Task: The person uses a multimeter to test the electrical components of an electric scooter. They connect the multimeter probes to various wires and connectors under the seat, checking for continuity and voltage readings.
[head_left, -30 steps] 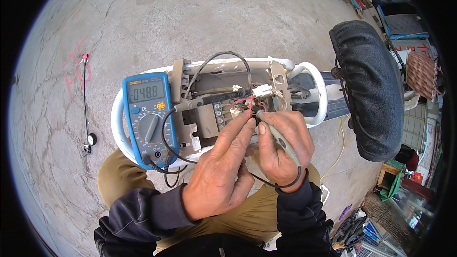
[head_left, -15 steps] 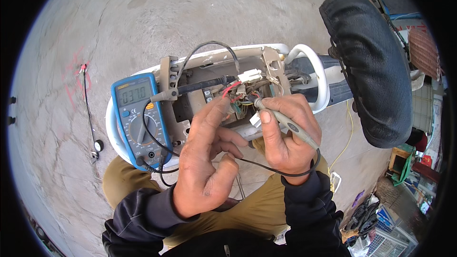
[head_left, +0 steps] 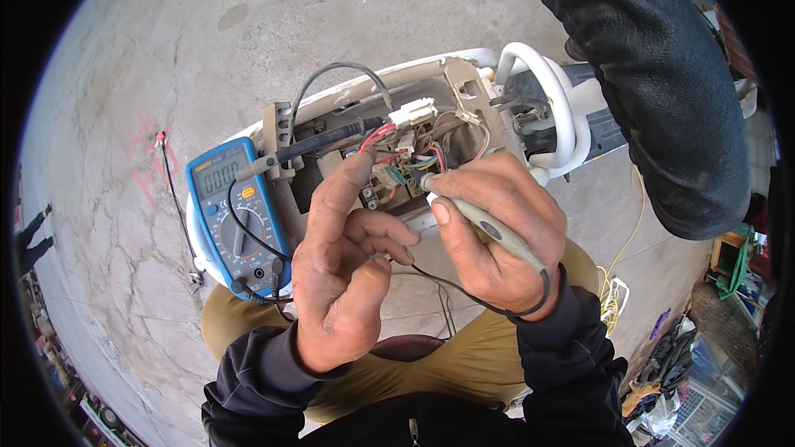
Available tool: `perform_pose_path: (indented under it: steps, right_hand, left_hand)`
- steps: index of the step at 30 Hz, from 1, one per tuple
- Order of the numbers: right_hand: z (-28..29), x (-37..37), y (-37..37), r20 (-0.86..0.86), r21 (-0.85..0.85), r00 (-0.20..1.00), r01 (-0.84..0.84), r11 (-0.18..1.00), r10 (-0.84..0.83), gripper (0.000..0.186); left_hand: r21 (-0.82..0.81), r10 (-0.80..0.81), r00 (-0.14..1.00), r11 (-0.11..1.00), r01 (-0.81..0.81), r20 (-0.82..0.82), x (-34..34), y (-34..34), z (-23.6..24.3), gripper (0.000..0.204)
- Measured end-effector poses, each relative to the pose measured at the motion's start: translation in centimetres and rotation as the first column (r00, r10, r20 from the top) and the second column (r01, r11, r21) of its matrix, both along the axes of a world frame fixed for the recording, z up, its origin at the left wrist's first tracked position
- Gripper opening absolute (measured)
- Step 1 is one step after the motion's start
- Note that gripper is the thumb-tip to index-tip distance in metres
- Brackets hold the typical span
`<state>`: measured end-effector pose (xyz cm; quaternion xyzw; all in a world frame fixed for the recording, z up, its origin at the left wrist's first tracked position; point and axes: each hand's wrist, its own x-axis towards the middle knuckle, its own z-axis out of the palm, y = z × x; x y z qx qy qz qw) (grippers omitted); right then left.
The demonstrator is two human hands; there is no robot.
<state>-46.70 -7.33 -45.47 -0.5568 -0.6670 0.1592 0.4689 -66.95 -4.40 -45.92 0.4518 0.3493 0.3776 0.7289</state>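
A grey multimeter test probe (head_left: 489,226) is pinched in my right hand (head_left: 513,236), its tip directed into coloured wires (head_left: 432,157) inside the open vehicle body (head_left: 319,186). A white plug at its tip is mostly hidden by my fingers. My left hand (head_left: 344,261) holds nothing; its index fingertip reaches beside or onto red wires (head_left: 377,137), its thumb standing apart. Those wires run to a white connector (head_left: 414,112). The blue multimeter (head_left: 238,207) leans at the left, display lit. A second probe (head_left: 327,142) lies across the body, its cable passing over the meter.
A large black padded seat (head_left: 662,91) rises at the upper right. White frame tubing (head_left: 571,116) curves beside the wiring bay. On the concrete floor (head_left: 273,8) lies a black cable (head_left: 171,174) at left. Clutter, including a wire basket (head_left: 704,414), stands at lower right.
The whole view has shifted a little. The meter's reading has changed. My right hand's probe has drawn slightly back from the wires, and the white plug under it is more hidden.
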Motion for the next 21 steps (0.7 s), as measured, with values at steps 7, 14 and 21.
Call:
perform_pose_path:
  steps: [7, 14, 21]
  right_hand:
    - [0.1, -0.2, -0.2, -0.06, -0.061, 0.997, -0.044, 0.997, 0.041, 0.019]
    - [-0.4, 0.1, 0.0, -0.053, -0.025, 0.998, -0.043, 0.999, 0.041, 0.019]
    - [-0.1, -0.2, -0.2, 0.002, -0.087, 1.0, -0.01, 0.996, 0.01, 0.019]
  left_hand:
    - [0.06, -0.071, 0.997, 0.996, 0.069, 0.032, -0.4, 0.4, -0.2, 0.082]
    - [0.216, 0.114, 0.994, 0.97, -0.111, -0.001, 0.5, -0.7, -0.5, 0.053]
    - [0.657, 0.105, 0.742, 0.557, 0.507, -0.662, -0.2, -0.8, 0.7, 0.042]
